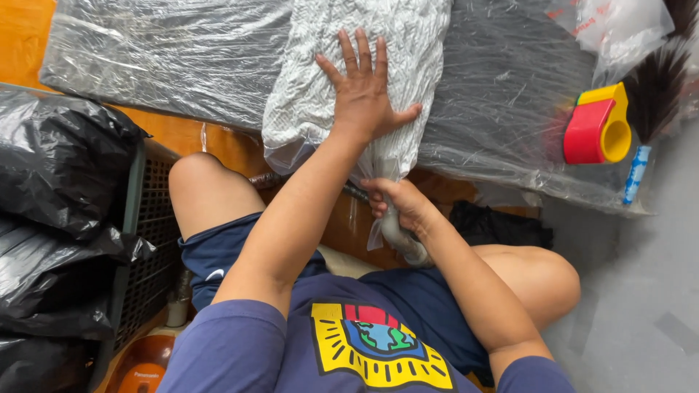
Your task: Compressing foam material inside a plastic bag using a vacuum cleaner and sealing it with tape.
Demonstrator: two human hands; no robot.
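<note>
Black refuse sacks (51,218): heaped at far left, glossy, piled against a dark slatted crate (149,240).

Orange-brown floor (182,131): showed between the crate and the wrapped bundles; grey floor (641,291) lay at right.

Black broom heads in clear film (167,58): a long flat bundle of dark bristles across the top of the view, lying on the floor from left to right.

White mop head in clear plastic bag (357,44): pale, crinkled yarn, laid on top of the black bundle at centre, its narrow end pointing toward the person.

Left hand (362,91): flat on the mop head, palm down, fingers spread wide and thumb out; grip fully open, pressing rather than holding.

Right hand (400,207): just below the mop head, grip closed around the gathered neck of the plastic bag and a pale tube-like end (397,233); what exactly the tube was could not be told.

Person: seated, knees apart, navy shorts and navy shirt with a yellow print.

Black cloth (502,225): crumpled beside the right knee.

Tape dispenser (597,131): red and yellow plastic, resting on the wrapped bundle at right, well apart from both hands.

Dark brush with blue handle (644,138): at far right, bristles upward in the view
</note>
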